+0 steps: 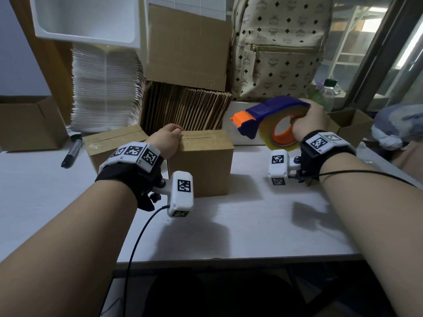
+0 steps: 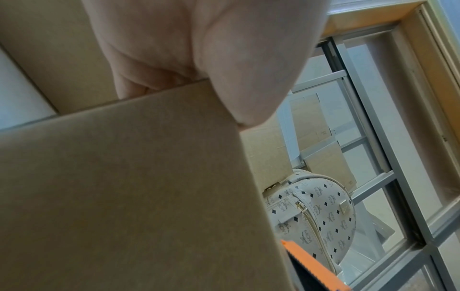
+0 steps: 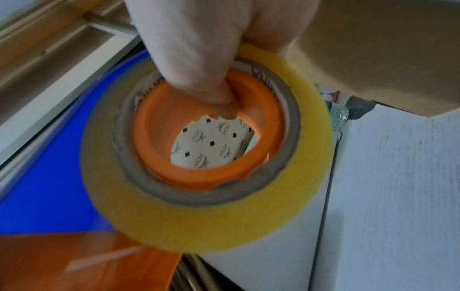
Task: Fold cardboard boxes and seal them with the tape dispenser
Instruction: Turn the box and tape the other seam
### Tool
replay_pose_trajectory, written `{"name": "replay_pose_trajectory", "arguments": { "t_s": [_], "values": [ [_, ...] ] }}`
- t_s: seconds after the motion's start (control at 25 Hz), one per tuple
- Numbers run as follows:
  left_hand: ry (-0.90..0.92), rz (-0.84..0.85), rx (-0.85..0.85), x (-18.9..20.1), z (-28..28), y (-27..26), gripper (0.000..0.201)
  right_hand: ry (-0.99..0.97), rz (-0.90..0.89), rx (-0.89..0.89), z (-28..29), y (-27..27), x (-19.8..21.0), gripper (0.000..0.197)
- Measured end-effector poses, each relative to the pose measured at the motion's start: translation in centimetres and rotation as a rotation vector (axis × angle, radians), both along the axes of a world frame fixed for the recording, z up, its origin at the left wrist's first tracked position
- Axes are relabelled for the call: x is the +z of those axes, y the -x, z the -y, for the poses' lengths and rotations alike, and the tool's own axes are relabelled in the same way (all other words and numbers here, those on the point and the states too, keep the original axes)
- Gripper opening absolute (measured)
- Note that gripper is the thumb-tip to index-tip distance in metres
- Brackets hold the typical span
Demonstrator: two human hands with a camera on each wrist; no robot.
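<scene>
A folded brown cardboard box (image 1: 203, 165) stands on the white table (image 1: 263, 225), its top flaps down with a seam along the top. My left hand (image 1: 168, 139) grips its upper left edge; in the left wrist view the thumb (image 2: 239, 74) lies over the box (image 2: 124, 196) and the fingers curl behind the edge. My right hand (image 1: 307, 121) holds the blue and orange tape dispenser (image 1: 272, 117) in the air to the right of the box, orange blade end pointing left. A finger (image 3: 196, 59) hooks into the orange core of the yellowish tape roll (image 3: 224, 216).
A second closed box (image 1: 114, 143) sits left of the held one, with a black marker (image 1: 72, 152) beside it. A bundle of flat cardboard (image 1: 185, 108), a patterned backpack (image 1: 279, 46) and a bottle (image 1: 327, 92) stand behind. Open boxes sit far left (image 1: 29, 124) and right (image 1: 350, 124).
</scene>
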State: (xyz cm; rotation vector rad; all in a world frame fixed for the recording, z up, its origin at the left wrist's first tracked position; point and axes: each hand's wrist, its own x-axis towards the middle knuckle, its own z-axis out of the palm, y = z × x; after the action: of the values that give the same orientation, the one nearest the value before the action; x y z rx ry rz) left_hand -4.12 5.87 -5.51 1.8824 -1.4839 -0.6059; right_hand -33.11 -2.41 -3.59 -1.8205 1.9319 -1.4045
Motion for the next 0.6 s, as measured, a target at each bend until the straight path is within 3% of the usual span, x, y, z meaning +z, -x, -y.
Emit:
{"name": "replay_pose_trajectory", "arguments": {
  "t_s": [0.16,0.36,0.44,0.6],
  "values": [
    [-0.002,0.025,-0.008,0.0,0.1,-0.1,0.037,0.022,-0.03,0.037,-0.2,0.4,0.8,0.043],
    [-0.009,0.064,0.01,0.1,0.0,0.1,0.037,-0.021,-0.003,0.12,-0.3,0.8,0.7,0.064],
    [-0.028,0.204,0.027,0.5,-0.2,0.4,0.036,-0.017,-0.026,0.151,-0.4,0.9,0.4,0.065],
    [-0.023,0.755,-0.041,2.5,-0.4,3.3,0.033,-0.027,-0.079,0.177,-0.7,0.8,0.1,0.065]
  ]
}}
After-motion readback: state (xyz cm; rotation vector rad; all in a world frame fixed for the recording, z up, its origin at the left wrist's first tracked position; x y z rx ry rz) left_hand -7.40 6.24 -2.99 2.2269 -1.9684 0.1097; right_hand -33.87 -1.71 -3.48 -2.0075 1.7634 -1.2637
